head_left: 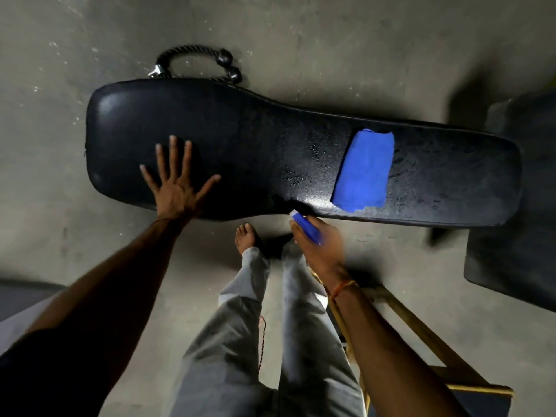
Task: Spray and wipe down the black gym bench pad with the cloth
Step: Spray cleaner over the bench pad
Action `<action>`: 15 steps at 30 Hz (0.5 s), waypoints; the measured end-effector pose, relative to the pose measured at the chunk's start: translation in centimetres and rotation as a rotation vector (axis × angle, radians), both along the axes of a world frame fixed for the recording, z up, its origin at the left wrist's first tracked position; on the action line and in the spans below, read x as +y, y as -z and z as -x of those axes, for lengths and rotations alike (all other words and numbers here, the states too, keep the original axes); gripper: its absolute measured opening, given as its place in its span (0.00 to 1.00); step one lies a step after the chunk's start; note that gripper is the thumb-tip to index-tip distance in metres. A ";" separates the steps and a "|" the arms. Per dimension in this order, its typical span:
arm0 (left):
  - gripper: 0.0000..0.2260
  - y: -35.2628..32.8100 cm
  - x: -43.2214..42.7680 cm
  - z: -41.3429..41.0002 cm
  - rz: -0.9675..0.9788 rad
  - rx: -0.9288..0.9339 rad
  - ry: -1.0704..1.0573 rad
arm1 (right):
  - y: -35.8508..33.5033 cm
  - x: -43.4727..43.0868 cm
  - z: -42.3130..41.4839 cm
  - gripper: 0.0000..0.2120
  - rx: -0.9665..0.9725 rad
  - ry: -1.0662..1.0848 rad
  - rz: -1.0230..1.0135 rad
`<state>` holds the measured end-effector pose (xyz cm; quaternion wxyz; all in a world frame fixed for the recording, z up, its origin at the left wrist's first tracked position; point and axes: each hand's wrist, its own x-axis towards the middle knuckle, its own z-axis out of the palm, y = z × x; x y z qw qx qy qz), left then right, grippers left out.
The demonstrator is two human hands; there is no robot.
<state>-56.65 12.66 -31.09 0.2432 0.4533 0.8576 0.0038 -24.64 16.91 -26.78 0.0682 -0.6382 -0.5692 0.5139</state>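
Bare concrete floor [361, 49] lies under everything, scuffed and grey. Across it stretches the black bench pad [240, 139], wide under the left hand [177, 188] and narrowing away past the right hand [319, 245]. Beyond the pad's wide end, well away from the left hand, lies a black rope handle [192, 55]. The blue cloth [364, 170] rests folded on the narrow half, just beyond the right hand and untouched. The left hand is spread flat, fingers splayed, pressing the pad's near edge. The right hand is wrapped around a small blue spray bottle [305, 225], nozzle aimed at the pad; it is blurred, so the trigger finger cannot be made out. Droplets [293, 176] glisten between the hands. Spraying seems to be the step in hand: best done in even passes, nozzle close, covering the dry wide end before lifting the cloth.
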 end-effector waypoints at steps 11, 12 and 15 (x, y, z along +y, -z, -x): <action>0.40 0.8 -0.4 3.1 0.055 -0.048 -0.075 | -2.7 5.2 6.7 0.10 0.174 0.338 -0.067; 0.40 0.8 -0.4 3.3 0.058 -0.054 -0.073 | -3.0 5.3 6.7 0.11 0.196 0.327 -0.059; 0.42 0.5 -0.3 3.4 0.060 -0.072 -0.079 | -3.0 4.2 6.7 0.14 0.215 0.284 -0.004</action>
